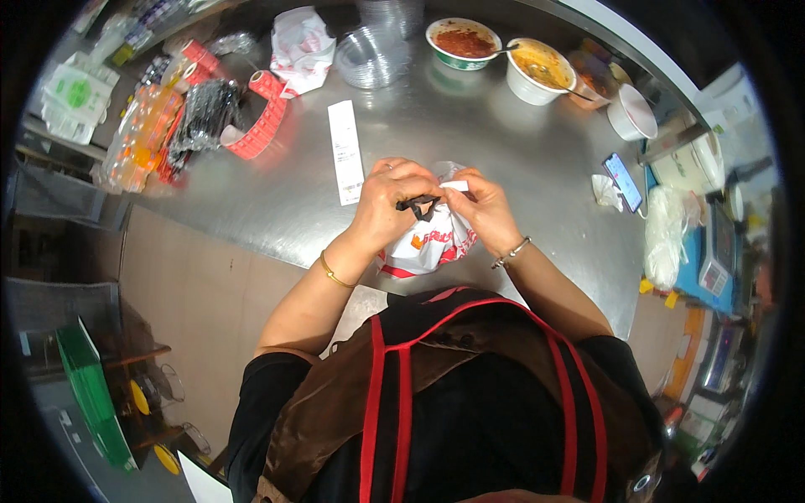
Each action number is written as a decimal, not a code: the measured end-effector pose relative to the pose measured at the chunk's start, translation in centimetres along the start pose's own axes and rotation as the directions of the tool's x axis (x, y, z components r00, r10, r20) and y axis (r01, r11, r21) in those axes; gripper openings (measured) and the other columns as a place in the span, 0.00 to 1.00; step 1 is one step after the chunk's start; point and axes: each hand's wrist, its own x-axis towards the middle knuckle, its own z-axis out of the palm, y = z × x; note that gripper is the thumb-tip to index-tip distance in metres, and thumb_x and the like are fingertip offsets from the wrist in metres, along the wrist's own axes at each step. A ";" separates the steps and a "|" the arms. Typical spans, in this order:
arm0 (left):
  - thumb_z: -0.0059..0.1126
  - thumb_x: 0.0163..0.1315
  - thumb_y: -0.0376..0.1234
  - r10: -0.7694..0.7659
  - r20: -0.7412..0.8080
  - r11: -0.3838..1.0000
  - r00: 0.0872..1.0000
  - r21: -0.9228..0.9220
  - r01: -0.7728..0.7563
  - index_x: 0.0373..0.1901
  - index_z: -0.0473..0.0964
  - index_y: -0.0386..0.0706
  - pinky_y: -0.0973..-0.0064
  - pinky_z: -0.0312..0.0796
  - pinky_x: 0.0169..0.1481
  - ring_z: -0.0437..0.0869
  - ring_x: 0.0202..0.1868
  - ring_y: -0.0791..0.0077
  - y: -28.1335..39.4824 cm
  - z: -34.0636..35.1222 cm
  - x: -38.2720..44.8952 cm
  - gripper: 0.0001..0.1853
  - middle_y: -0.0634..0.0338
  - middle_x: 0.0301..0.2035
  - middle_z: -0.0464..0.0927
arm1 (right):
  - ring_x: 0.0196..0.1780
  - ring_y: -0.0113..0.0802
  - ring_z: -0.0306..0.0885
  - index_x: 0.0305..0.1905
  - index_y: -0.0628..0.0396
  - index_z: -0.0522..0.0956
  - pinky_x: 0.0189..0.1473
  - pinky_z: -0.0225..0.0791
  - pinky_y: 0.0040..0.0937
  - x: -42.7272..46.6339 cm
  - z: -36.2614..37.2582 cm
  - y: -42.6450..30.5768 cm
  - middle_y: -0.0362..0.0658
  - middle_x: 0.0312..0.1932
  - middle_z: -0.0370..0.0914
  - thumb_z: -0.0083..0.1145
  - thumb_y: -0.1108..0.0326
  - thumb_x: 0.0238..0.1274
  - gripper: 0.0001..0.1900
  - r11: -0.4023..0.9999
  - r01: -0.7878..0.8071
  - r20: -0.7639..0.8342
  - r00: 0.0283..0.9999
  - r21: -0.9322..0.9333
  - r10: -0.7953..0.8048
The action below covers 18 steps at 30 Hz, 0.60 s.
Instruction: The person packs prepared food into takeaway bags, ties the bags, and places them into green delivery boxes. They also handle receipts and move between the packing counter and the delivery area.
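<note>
A white plastic bag with red print [434, 245] sits at the front edge of the steel table, its top gathered between both hands. My left hand [393, 201] is closed on the gathered neck of the bag. From that hand's fingers hangs a loop of thin black plastic [418, 206]. On the other side, my right hand [484, 204] pinches the bag's neck, with a small white strip [455, 186] at its fingertips. The bag's contents are hidden. To the left of my left hand lies a long paper slip [346, 154] bearing print.
Clear plastic bowls [371, 56], a bowl of red sauce [465, 43] and a tub of yellowish food [541, 70] stand at the back. On the left are a red sticker roll [261, 122] and bottled orange drinks [141, 141]. A phone [622, 181] lies at the right.
</note>
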 end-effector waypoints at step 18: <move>0.56 0.35 0.29 -0.001 -0.088 0.986 0.996 0.168 0.016 0.21 0.77 0.41 0.79 0.69 0.28 0.77 0.22 0.72 6.3 -9.8 -6.7 0.07 0.63 0.20 0.74 | 0.28 0.30 0.73 0.29 0.60 0.79 0.25 0.64 0.29 21.2 7.6 8.3 0.44 0.28 0.76 0.53 0.43 0.50 0.25 0.582 -0.418 -0.034 0.831 -0.698 0.556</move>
